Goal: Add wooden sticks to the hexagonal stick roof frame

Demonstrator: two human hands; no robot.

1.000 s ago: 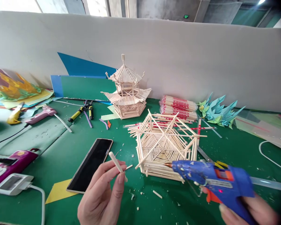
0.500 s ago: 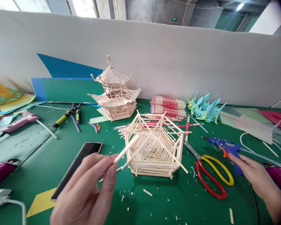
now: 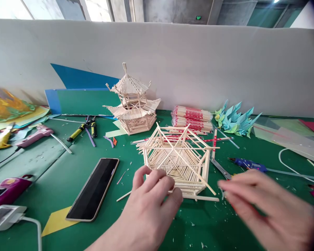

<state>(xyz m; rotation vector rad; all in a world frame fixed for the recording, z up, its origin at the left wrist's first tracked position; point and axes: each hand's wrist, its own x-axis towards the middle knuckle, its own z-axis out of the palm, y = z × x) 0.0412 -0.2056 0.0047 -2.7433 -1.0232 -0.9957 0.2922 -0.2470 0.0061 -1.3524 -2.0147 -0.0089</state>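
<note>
My left hand (image 3: 149,205) is curled with fingertips pinched together at the front edge of a hexagonal frame of wooden sticks (image 3: 176,157) on the green mat. What the fingers grip is hidden. A thin loose stick (image 3: 124,196) pokes out to the left from under that hand. My right hand (image 3: 264,205) is blurred, its fingers stretched leftward near the frame's front right corner, with nothing in them. The blue glue gun (image 3: 247,164) lies on the mat behind it. A scissors blade (image 3: 219,168) shows beside the frame; the handles are mostly covered by my right hand.
A finished stick pagoda (image 3: 132,104) stands at the back, with a pack of chopsticks (image 3: 192,118) and paper origami (image 3: 235,120) to its right. A phone (image 3: 94,188) lies left of my hand. Pliers (image 3: 85,127), a pink glue gun (image 3: 34,136) and a purple device (image 3: 5,190) are further left.
My right hand set the blue glue gun down on the mat and swung back towards the frame. My left hand carried the short stick down to the frame's front edge.
</note>
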